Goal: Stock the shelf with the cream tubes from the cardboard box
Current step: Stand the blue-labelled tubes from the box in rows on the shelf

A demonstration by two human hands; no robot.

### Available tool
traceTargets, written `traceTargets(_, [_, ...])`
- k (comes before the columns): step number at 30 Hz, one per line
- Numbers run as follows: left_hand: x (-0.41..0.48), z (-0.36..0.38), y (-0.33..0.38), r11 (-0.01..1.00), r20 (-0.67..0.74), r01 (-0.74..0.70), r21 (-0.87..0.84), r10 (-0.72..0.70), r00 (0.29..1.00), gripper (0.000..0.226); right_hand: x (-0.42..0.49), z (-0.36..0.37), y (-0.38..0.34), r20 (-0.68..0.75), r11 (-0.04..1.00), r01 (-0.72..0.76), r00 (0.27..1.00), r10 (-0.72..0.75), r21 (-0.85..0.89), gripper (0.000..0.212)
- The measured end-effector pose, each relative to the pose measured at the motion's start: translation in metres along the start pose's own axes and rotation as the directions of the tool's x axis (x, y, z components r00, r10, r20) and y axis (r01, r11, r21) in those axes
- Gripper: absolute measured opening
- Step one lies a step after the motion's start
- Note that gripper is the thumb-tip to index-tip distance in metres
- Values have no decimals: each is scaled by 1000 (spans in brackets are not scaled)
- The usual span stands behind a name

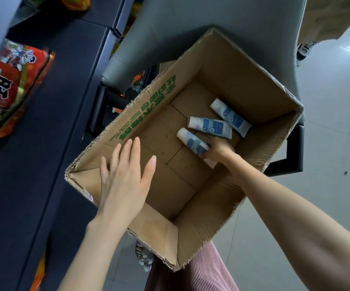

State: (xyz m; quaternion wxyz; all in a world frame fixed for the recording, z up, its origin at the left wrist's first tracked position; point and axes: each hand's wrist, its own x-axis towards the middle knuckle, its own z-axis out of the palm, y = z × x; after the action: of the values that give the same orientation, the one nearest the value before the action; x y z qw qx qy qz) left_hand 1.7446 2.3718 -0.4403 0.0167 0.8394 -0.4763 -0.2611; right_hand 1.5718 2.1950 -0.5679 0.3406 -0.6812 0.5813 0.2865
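**A:** While the cardboard box [243,80] at centre frame holds just 3 cream tubes [209,127], how much is left?

**B:** Likely the tail end. No tubes show on the dark shelf [44,143] at left, only a red snack pack [12,80] at upper left.

**A:** And the hands?

**B:** The right hand [218,150], right of centre, curls its fingers round the nearest tube [193,142] on the box floor. The left hand [125,173] is over the box's lower-left corner, fingers straight, slightly spread, holding nothing.

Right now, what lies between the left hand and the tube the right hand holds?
Head view: only bare box floor between the left hand and the held cream tube.
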Motion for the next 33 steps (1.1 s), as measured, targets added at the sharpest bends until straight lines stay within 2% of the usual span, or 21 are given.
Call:
traceTargets(2, [-2, 0, 0, 1000, 5, 3, -13, -3, 1000, 77, -3, -7, -1, -62, 987, 31, 998, -22, 157, 42])
traceTargets(5, [-6, 0, 0, 999, 5, 1, -36, 0, 1000, 76, -12, -18, -2, -160, 899, 101, 987, -35, 427, 43])
traceTargets(9, [-9, 0, 0, 997, 6, 5, -81, -4, 1000, 71, -32, -26, -1, -209, 779, 199, 974, -89, 595, 37])
traceTargets(14, [-11, 1, 2, 989, -15, 12, -147, -14, 1000, 65, -59, -38, 3, -276, 799, 336, 935, -222, 498, 38])
traceTargets(17, [-12, 1, 4, 980, -40, -16, -199, 8, 999, 66, -82, -51, 5, -224, 729, 427, 904, -365, 535, 18])
traceTargets(18, [-12, 1, 5, 977, -44, -31, -209, 22, 999, 68, -88, -54, 5, -188, 689, 437, 893, -409, 578, 18])
traceTargets(21, [-12, 3, 10, 974, -13, -90, -207, 89, 996, 72, -105, -60, 0, -54, 592, 385, 866, -498, 708, 28])
traceTargets(23, [-12, 4, 13, 952, 56, -100, -290, 121, 991, 76, -112, -59, -6, 1, 575, 359, 847, -531, 735, 32])
traceTargets(25, [-13, 4, 14, 891, 180, -17, -454, 111, 978, 75, -117, -56, -12, 22, 535, 324, 841, -541, 780, 33])
traceTargets(27, [-15, 3, 15, 832, 281, 61, -552, 117, 953, 63, -118, -52, -18, 35, 483, 276, 841, -540, 831, 27])
traceTargets(30, [-15, 7, 13, 779, 298, 112, -617, 99, 950, 45, -117, -48, -27, 45, 471, 267, 832, -553, 841, 31])
traceTargets(33, [-13, 10, 8, 725, 312, 164, -669, 74, 947, 44, -114, -46, -32, 51, 473, 270, 825, -563, 839, 36])
